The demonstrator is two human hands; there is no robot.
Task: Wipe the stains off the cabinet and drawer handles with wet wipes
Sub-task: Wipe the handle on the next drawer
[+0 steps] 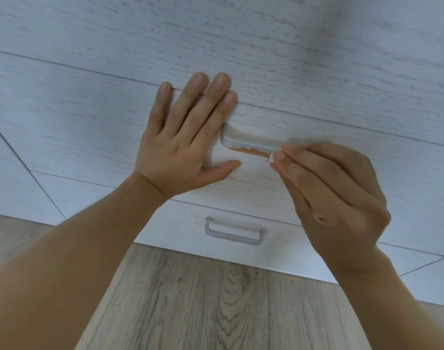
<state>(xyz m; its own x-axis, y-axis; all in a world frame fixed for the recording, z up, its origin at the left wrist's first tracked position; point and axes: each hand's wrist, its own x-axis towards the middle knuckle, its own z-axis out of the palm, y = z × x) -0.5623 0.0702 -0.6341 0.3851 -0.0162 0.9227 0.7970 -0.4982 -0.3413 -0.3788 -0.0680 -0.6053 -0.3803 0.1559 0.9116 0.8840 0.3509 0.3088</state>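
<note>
Pale wood-grain drawers point(89, 127) stand over a plank floor point(216, 299). On the middle drawer front, the left hand point(180, 150) lies flat, fingers spread, just left of the handle point(248, 142). Orange-brown stain point(250, 151) smears the handle's lower edge. At its right end, the right hand point(329, 193) pinches a small white wipe point(272, 157). A lower handle point(235, 232) looks clean.

Drawer fronts point(89, 117): pale, matt wood-grain finish | upper handle point(250, 144): smooth, satin white, smeared orange-brown along its 6 o'clock edge | floor point(203, 304): grey-brown, matt wood-look planks
</note>
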